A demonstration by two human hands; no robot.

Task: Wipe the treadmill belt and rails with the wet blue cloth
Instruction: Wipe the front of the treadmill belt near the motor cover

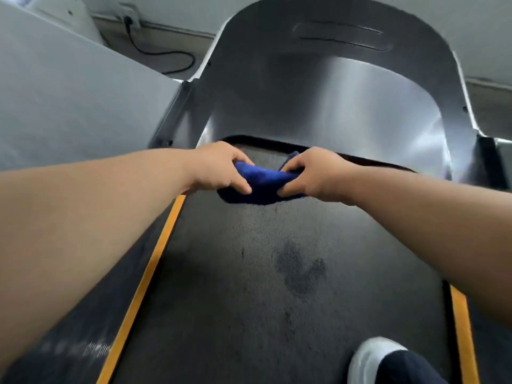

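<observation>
While the cloth (266, 181) hangs over the far end of the belt (235, 300), both hands hold it. The left hand (219, 167) grips the cloth's left end with its fingers curled round it. The right hand (313, 174) grips the right end the same way. The blue cloth is bunched up between them, and a bit of it pokes up behind the right hand. Its bottom edge droops down close to the belt, but one cannot tell if it touches. Both arms are bare and reach out over the belt.

Just past the far end of the belt stands a big shiny silver cover (318, 106), and the belt runs in under it. A yellow left stripe (144, 278) runs along the left edge of the belt, and a dark rail (91, 314) lies just beside that. A yellow right stripe (461, 328) runs along the belt's right edge. Near the middle of the belt is a dark patch (300, 270). A white shoe (371, 356) stands on the near right part of the belt. Left of the belt rises a grey panel (55, 92). Beyond the belt's far left corner, a black cord (155, 51) lies on the floor.
</observation>
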